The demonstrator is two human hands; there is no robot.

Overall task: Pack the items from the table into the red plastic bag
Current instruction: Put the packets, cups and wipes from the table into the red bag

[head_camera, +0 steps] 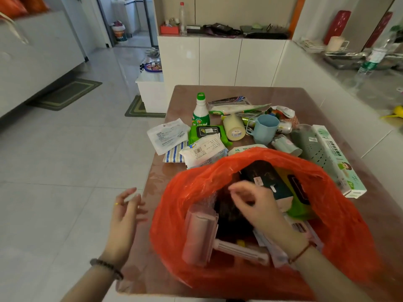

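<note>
The red plastic bag (340,216) gapes wide at the near end of the brown table (159,177). Inside lie a dark pouch (265,173), a green wipes pack (299,205), a pink roll (198,232) and other packets. My right hand (255,205) reaches into the bag's mouth, fingers curled and blurred; I cannot tell if it holds anything. My left hand (126,212) hovers left of the bag beyond the table edge, fingers apart, empty. Behind the bag lie a green-capped bottle (201,110), a blue cup (265,128), a cream roll (234,127), a wipes pack (207,132) and a white packet (202,152).
A long mint box (340,160) and a grey-green perforated holder (309,144) lie at the table's right edge. White cabinets (220,59) stand behind the table and a counter (359,83) runs along the right. Tiled floor (65,160) lies on the left.
</note>
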